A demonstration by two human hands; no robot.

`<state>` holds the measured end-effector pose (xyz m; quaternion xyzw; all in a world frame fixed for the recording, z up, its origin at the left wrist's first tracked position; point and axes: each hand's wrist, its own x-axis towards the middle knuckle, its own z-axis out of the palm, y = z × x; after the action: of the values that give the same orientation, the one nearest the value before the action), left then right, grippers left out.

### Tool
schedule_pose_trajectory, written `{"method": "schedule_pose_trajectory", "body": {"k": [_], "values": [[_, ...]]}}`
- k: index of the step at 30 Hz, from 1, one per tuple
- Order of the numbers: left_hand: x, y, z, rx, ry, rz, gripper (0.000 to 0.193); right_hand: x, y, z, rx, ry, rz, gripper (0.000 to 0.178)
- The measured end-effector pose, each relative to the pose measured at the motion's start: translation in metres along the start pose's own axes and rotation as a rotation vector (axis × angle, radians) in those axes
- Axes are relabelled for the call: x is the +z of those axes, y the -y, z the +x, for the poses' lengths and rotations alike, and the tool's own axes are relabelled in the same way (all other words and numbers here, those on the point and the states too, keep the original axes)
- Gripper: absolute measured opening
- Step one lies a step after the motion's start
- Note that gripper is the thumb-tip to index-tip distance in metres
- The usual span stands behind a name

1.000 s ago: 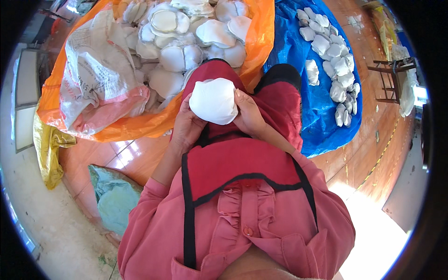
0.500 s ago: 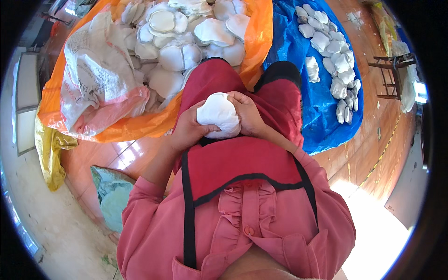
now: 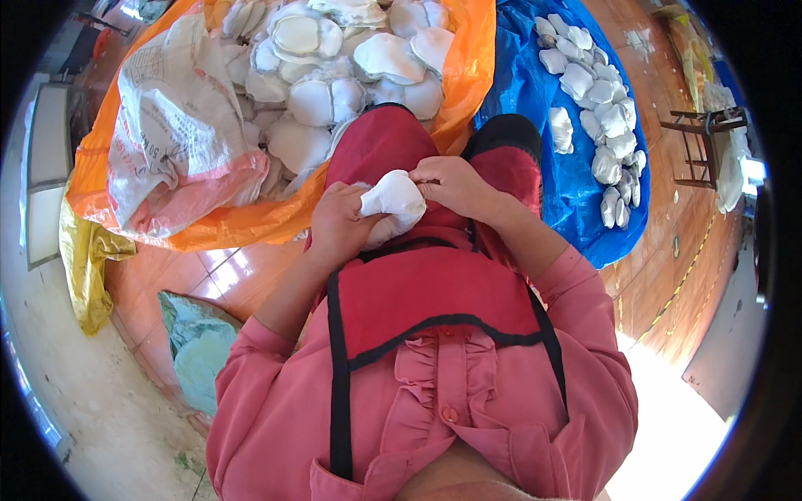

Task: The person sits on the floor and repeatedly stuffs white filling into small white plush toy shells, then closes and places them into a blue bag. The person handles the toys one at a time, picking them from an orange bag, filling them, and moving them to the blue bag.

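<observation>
Above my lap, both hands are on a white, soft, rounded fabric piece (image 3: 399, 200), bunched and creased rather than flat. My left hand (image 3: 338, 219) is closed round its left side, the thumb lying across the front. At its upper right edge my right hand (image 3: 455, 184) pinches the cloth between thumb and fingers. Its inside is hidden. Beyond my knees, flat white fabric pieces (image 3: 299, 146) with wavy outlines lie heaped on an orange plastic sheet (image 3: 200, 236). Puffier white pieces (image 3: 616, 122) lie in a cluster on a blue plastic sheet (image 3: 576, 225) at the right.
A white woven sack (image 3: 171, 125) lies over the left part of the heap. Yellow plastic (image 3: 88, 284) and a green bag (image 3: 200, 351) are on the left. A brown wooden stool (image 3: 702, 146) stands far right on the tiled floor (image 3: 660, 259).
The fabric piece has gone from broad and rounded to bunched and narrower. My right hand has shifted right and now pinches its edge; my left hand still holds the other side.
</observation>
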<state>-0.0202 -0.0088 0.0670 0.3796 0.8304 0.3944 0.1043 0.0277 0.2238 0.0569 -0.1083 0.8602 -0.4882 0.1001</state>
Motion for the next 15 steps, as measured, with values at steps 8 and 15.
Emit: {"method": "schedule_pose_trajectory", "body": {"k": [8,15], "values": [[0.018,0.005,-0.006,-0.030,-0.089,-0.045,0.015,0.024,-0.011,-0.005,0.067,0.101,0.226,0.018],[0.008,0.008,-0.005,-0.201,0.079,0.046,0.032,0.034,-0.009,-0.018,0.104,-0.094,0.100,0.015]]}}
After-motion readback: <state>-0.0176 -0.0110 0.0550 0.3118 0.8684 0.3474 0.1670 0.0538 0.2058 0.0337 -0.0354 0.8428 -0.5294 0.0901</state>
